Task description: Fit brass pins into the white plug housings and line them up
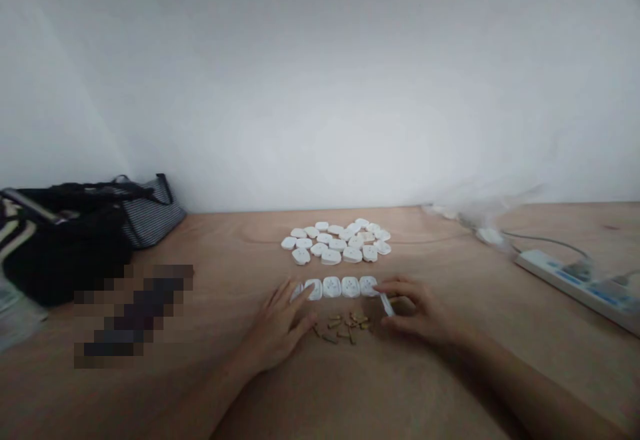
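Note:
A row of several small white plastic plug housings (pixel 331 287) lies on the wooden table in front of me. My left hand (pixel 281 323) rests at the row's left end, fingers stretched out and partly covering the end pieces. At the right end, my right hand (pixel 411 307) holds another white plug housing (pixel 387 304) tilted on its edge between thumb and fingers. Its forefinger reaches the last piece of the row. Between my hands, nearer to me, lies a loose scatter of small brass pins (pixel 345 325).
Behind the row sits a cluster of several more white housings (pixel 331 257). A white power strip (pixel 575 280) with cables lies at right, near a clear plastic bag (pixel 485 210). Black bag (pixel 65 247) and striped bag (pixel 150 213) stand at left, beside a blurred-out dark object (pixel 140 313).

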Tool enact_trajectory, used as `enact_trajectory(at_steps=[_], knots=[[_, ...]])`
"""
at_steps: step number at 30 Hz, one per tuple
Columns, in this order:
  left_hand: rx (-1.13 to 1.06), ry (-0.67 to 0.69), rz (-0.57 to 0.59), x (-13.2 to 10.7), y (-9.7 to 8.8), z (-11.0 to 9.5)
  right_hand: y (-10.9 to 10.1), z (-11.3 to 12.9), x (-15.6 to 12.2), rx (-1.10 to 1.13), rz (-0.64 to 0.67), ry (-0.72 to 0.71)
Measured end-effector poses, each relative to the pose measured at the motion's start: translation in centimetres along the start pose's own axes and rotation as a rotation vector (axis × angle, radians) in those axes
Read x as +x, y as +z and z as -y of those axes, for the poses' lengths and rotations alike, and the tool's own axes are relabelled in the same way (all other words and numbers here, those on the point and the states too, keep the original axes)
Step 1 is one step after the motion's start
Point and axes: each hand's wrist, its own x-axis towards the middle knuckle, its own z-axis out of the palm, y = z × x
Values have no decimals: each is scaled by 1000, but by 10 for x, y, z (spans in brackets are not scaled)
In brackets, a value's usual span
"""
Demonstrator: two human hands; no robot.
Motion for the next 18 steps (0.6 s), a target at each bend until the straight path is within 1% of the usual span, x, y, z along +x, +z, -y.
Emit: enact_trajectory(at_steps=[2,4,6,11,18], knots=[[1,-19,-8,-1,1,2,2,4,-2,-57,47,34],[7,-25,-20,-2,1,4,3,6,-3,-63,60,61],[13,-23,-30,-2,2,5,4,7,-3,-55,64,55],[12,-30,-26,-2,2,3,4,8,-3,-97,38,47],[17,-19,-34,-2,3,4,7,5,-6,9,-26,50]])
